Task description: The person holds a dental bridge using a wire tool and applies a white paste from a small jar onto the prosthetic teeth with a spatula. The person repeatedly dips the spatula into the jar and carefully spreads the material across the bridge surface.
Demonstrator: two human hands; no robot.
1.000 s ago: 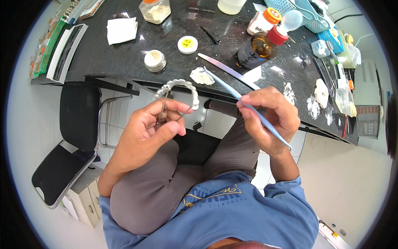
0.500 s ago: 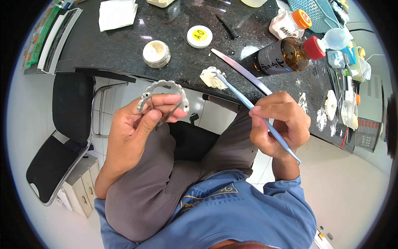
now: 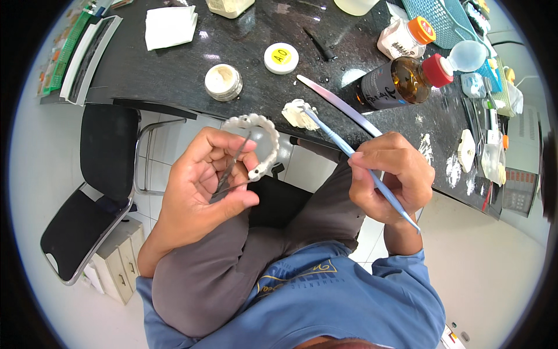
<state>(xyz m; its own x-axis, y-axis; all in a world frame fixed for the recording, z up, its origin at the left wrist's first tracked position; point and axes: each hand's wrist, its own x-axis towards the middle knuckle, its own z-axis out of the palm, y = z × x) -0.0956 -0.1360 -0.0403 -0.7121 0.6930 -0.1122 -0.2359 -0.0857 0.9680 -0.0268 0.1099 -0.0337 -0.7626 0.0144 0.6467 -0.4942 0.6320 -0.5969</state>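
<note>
In my left hand (image 3: 195, 180) is a thin, dark, V-shaped metal holder (image 3: 231, 166), like spread tweezers. A whitish horseshoe-shaped dental arch (image 3: 271, 135) with a scalloped outer edge sits at its prongs, above my lap. My bent fingers lie around the holder and near the arch, and the thumb sticks out below. My right hand (image 3: 395, 174) grips a slim blue double-ended dental spatula (image 3: 336, 138) like a pen. The far tip of the spatula touches a smeared mound of cream paste (image 3: 295, 118) on the front edge of the dark bench (image 3: 256, 35).
A pink-lilac flat stick (image 3: 340, 104) lies beside the paste. Behind stand an open jar of cream material (image 3: 223, 81), its white lid (image 3: 281, 58), a brown bottle with red cap (image 3: 407, 81) and an orange-capped jar (image 3: 404, 38). A black chair (image 3: 107, 148) stands left.
My left hand has shifted right and turned the arch, so it faces another way, and its thumb has lifted off. My right hand and the blue spatula have barely moved.
</note>
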